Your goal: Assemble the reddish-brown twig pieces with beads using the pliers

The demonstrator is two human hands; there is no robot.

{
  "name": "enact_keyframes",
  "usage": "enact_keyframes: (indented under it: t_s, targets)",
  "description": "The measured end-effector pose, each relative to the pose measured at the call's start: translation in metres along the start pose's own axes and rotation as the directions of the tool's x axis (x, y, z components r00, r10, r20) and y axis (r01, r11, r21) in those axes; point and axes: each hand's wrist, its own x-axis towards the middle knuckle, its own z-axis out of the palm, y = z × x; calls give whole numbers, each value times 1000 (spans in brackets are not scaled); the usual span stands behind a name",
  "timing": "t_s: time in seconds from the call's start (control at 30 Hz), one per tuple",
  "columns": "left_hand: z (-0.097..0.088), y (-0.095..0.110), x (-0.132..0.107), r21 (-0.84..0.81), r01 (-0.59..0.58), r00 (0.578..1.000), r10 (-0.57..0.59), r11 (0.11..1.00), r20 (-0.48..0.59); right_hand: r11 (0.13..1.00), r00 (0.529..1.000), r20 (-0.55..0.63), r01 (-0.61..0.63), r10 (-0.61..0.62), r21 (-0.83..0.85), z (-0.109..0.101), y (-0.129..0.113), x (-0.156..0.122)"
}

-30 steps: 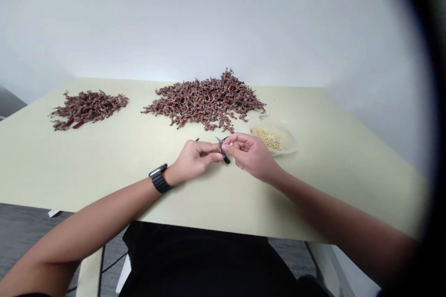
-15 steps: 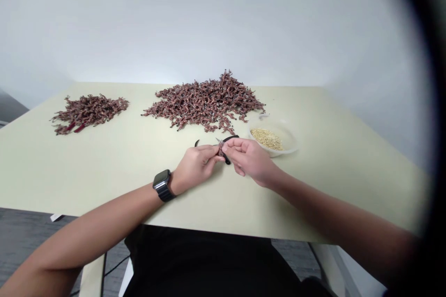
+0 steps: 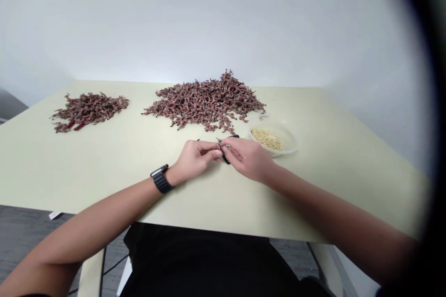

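Scissors, left hand, right hand, two piles, bowl

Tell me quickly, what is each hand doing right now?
Left hand: closed, pinching a small dried reddish sprig.
Right hand: closed on the same sprig; whether it also holds the black-handled scissors cannot be told.

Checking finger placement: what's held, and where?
The left fingertips pinch a small reddish-brown sprig; the right fingers meet it too. Small black-handled scissors sit among them, but which hand grips them, and where, cannot be told.
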Motion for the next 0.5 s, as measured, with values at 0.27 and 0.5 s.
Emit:
enact_keyframes:
  t_s: [0.27,0.5]
  targets:
    - [0,4,-1,-54,18,998,-15,998,54,962,978,81,206,-195,-180,-2,10,1]
    - [0,3,-2,-62,26,998,-22,998,60,935,953,150,289,-262,-207,-7,8,3]
